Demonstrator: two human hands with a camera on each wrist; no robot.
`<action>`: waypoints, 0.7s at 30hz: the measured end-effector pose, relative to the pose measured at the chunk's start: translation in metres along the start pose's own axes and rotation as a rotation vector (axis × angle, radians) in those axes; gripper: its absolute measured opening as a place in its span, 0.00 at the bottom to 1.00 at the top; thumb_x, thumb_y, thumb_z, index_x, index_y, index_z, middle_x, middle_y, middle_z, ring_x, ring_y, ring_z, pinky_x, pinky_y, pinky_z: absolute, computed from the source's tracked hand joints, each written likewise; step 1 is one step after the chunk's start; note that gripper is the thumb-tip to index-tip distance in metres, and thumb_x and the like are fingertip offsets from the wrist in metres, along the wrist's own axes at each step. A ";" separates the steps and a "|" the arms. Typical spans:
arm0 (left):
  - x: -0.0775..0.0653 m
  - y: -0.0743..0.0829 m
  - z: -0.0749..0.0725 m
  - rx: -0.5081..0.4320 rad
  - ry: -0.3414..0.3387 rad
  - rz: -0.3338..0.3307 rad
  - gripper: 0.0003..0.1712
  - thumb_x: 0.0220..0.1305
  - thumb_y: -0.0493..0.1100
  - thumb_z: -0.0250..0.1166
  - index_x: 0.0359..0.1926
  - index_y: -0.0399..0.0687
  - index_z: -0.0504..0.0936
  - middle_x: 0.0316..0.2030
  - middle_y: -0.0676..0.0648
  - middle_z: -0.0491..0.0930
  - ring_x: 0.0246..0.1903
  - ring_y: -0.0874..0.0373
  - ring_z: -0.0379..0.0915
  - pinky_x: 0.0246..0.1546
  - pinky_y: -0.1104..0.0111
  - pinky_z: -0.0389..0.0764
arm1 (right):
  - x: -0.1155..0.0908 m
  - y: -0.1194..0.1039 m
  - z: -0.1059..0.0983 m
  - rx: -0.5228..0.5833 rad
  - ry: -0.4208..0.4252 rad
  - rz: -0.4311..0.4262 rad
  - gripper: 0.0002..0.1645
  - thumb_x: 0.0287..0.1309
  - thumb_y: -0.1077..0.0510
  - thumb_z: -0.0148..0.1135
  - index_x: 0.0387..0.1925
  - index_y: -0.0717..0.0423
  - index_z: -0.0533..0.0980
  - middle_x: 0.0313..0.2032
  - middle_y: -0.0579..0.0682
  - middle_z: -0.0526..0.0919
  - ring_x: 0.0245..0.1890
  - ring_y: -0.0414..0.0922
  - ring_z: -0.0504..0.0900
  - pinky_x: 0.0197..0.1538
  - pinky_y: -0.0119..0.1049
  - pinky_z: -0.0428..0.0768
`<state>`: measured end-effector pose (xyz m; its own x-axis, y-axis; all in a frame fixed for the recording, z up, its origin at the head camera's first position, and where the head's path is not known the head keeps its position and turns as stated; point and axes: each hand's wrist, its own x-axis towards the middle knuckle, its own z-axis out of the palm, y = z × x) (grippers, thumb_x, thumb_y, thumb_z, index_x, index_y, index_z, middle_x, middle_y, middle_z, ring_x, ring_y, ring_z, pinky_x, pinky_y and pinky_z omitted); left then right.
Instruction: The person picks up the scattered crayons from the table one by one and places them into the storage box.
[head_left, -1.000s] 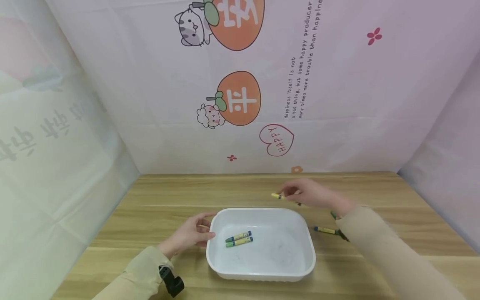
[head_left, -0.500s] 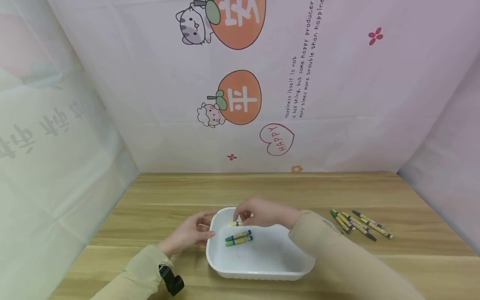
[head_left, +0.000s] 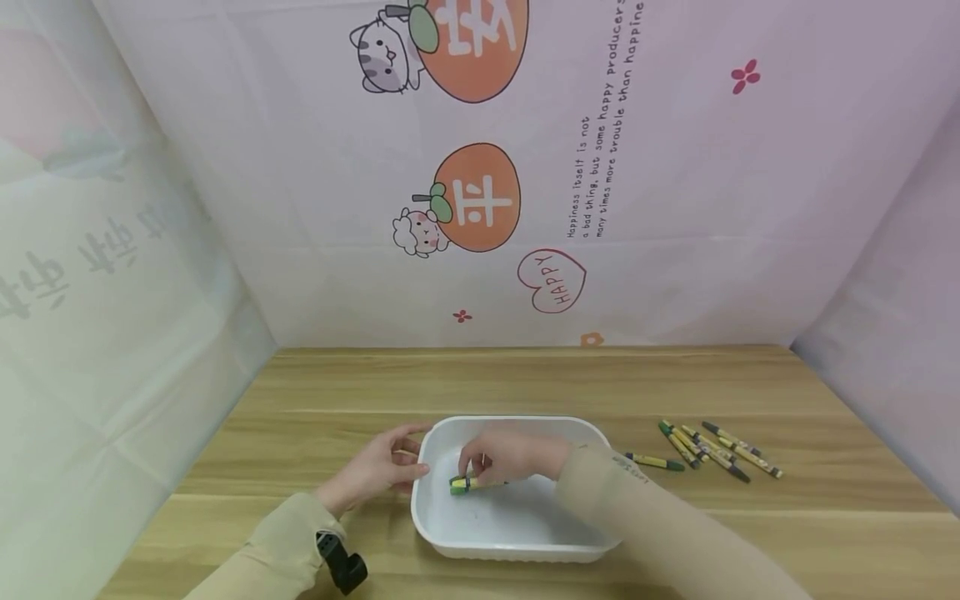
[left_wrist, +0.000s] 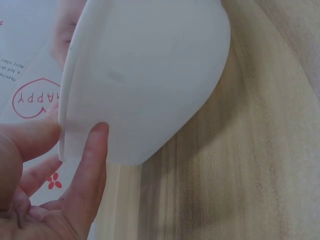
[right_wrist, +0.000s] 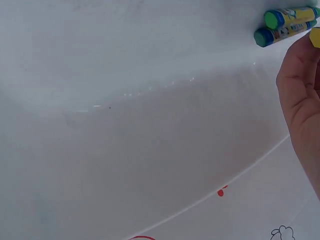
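In the head view, a white plastic bin stands on the wooden table. My left hand holds its left end; the left wrist view shows the thumb and fingers on either side of the rim. Inside the bin, my right hand pinches a yellow crayon between thumb and fingers, low over two green-tipped crayons. In the right wrist view those two lie side by side, a lighter green crayon and a bluish-green crayon, while the yellow one shows only its end at the edge.
Right of the bin lies a loose pile of several crayons in yellow wrappers. A single dark-tipped crayon rests nearer the bin, close to the right sleeve. A printed cloth rises behind the table.
My right hand has carried the yellow crayon leftward from behind the bin's right side, then down into the bin beside the two green crayons. The left hand has stayed on the rim.
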<state>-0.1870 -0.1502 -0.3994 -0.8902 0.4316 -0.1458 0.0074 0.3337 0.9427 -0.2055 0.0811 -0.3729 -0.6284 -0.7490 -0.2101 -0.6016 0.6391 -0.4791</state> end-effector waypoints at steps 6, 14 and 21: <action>0.001 -0.002 0.000 -0.004 0.006 -0.002 0.36 0.60 0.32 0.64 0.67 0.37 0.61 0.48 0.33 0.73 0.40 0.53 0.79 0.36 0.58 0.87 | 0.004 0.005 0.011 -0.009 -0.005 -0.035 0.07 0.56 0.64 0.65 0.37 0.52 0.81 0.27 0.40 0.77 0.27 0.32 0.69 0.33 0.21 0.73; 0.002 -0.002 0.001 -0.004 0.008 -0.004 0.36 0.60 0.32 0.64 0.68 0.37 0.60 0.48 0.33 0.72 0.40 0.52 0.79 0.37 0.58 0.87 | 0.007 0.007 0.016 -0.024 0.007 -0.024 0.08 0.53 0.64 0.67 0.36 0.51 0.81 0.27 0.41 0.79 0.26 0.30 0.70 0.32 0.20 0.74; 0.001 -0.002 0.000 -0.002 0.001 0.007 0.37 0.60 0.32 0.64 0.68 0.36 0.60 0.48 0.34 0.72 0.39 0.54 0.78 0.37 0.59 0.87 | 0.001 0.001 0.002 0.057 0.033 -0.003 0.11 0.54 0.65 0.66 0.40 0.54 0.80 0.27 0.42 0.78 0.29 0.33 0.72 0.34 0.22 0.75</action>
<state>-0.1877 -0.1503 -0.4016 -0.8906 0.4332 -0.1387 0.0129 0.3290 0.9443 -0.2055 0.0804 -0.3753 -0.6430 -0.7442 -0.1811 -0.5751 0.6253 -0.5275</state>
